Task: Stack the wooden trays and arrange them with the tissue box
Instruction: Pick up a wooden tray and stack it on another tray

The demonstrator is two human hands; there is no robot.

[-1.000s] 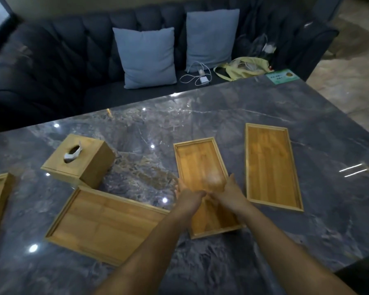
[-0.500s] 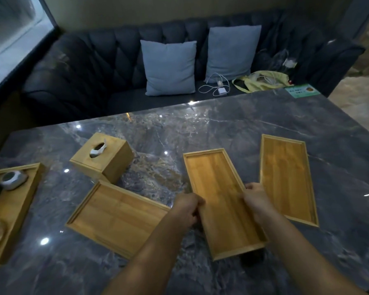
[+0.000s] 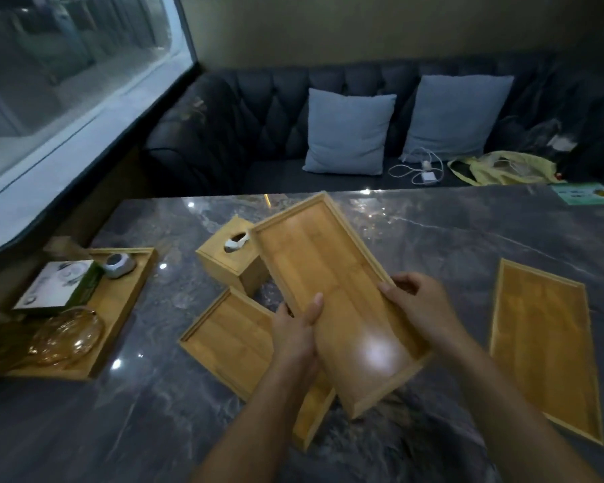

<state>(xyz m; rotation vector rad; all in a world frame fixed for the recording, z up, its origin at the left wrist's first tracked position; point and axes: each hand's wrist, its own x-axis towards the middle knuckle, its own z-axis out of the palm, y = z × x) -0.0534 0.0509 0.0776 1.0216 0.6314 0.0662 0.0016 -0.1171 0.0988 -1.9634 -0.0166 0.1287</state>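
A long wooden tray is lifted off the marble table and tilted, held by both hands. My left hand grips its left rim and my right hand grips its right rim. Under it and to the left lies a wider wooden tray flat on the table. A third wooden tray lies flat at the right. The wooden tissue box, with a white tissue in its slot, stands behind the wider tray; the held tray hides its right side.
A fourth wooden tray at the left edge holds a glass bowl, a white-and-green box and a small round device. A dark sofa with two grey cushions runs behind the table. A green card lies far right.
Both hands took hold of the middle tray's sides, lifted it off the table and carried it left over the wider tray, in front of the tissue box. My view turned left.
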